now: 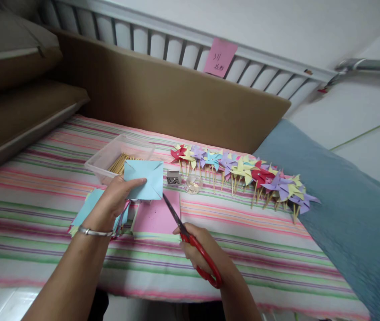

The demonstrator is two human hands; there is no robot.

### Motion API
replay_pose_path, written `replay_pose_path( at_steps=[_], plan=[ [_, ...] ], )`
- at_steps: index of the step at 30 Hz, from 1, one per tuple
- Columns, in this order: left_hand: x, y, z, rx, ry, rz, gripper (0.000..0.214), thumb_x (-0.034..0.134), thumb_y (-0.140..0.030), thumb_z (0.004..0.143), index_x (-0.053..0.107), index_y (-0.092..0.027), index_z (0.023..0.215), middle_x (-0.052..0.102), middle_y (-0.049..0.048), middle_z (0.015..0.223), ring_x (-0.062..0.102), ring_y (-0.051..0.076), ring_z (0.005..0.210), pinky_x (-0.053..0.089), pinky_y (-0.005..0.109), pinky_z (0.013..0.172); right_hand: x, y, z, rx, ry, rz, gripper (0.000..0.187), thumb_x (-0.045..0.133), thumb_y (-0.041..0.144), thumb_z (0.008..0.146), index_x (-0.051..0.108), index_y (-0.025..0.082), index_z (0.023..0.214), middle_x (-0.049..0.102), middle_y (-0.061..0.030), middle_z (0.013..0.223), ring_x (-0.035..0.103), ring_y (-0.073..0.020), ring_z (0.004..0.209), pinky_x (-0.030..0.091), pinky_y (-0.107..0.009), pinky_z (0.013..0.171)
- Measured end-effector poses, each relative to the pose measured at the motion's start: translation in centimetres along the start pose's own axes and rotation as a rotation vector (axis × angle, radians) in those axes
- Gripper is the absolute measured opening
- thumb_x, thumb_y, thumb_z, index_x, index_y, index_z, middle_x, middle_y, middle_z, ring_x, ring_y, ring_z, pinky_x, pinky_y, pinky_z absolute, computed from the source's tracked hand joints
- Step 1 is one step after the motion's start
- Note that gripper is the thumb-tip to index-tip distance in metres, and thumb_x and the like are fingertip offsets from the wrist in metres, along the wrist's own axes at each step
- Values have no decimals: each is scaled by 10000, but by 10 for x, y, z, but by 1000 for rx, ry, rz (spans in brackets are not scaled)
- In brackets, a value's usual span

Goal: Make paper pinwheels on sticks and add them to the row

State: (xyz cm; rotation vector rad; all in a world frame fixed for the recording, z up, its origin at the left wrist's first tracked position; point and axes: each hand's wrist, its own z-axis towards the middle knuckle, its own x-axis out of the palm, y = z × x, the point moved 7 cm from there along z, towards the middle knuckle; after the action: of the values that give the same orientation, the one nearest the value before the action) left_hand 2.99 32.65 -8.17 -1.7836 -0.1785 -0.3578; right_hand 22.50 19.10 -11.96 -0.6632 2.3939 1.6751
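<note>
My left hand [119,191] pinches a light blue paper square [148,176], thumb on top near its middle. Diagonal lines, cut or creased, run in from the square's corners. My right hand [196,247] is wrapped round the red handles of a pair of scissors [179,223], whose dark blades point at the square's lower right corner. Whether the blades touch the paper I cannot tell. Below the square lies a pink sheet [159,216]. Beside my left wrist sits a stack of coloured paper [91,205].
A clear plastic box [101,162] of thin wooden sticks stands behind my left hand. Near it are a small box of metal pins [174,178] and a round clear dish [194,184]. Several paper pinwheels [243,169] lie along the right. A brown board [176,98] backs the striped cloth [243,258].
</note>
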Motion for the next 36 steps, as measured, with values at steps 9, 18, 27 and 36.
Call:
replay_pose_path(
  at_steps=[9,18,27,36],
  plan=[
    [18,4,-9,-57,90,-3,320,811,-204,496,712,-129,790,721,70,748,628,183,599,489,268,575,-18,8,15,-248,-277,377,397,592,239,745,466,214,1121,613,-49,869,602,-174,728,453,-270,534],
    [66,54,-35,-316,517,307,142,755,-227,577,725,-156,697,699,67,655,613,199,552,474,289,539,-42,13,4,-357,-418,603,389,630,327,760,479,233,1106,546,10,830,554,-132,680,455,-270,611],
    [74,75,-29,-367,595,228,168,728,-286,689,730,-143,777,713,78,709,627,170,598,473,253,578,-47,8,2,-260,-493,546,345,613,206,687,541,221,1025,517,26,800,484,-92,590,390,-201,499],
    [112,94,-48,-378,341,-211,312,770,-291,657,704,-193,945,735,56,941,675,205,798,534,299,725,-56,-11,2,-364,-845,779,361,623,253,715,497,228,1053,500,24,814,525,-105,610,456,-229,516]
  ],
)
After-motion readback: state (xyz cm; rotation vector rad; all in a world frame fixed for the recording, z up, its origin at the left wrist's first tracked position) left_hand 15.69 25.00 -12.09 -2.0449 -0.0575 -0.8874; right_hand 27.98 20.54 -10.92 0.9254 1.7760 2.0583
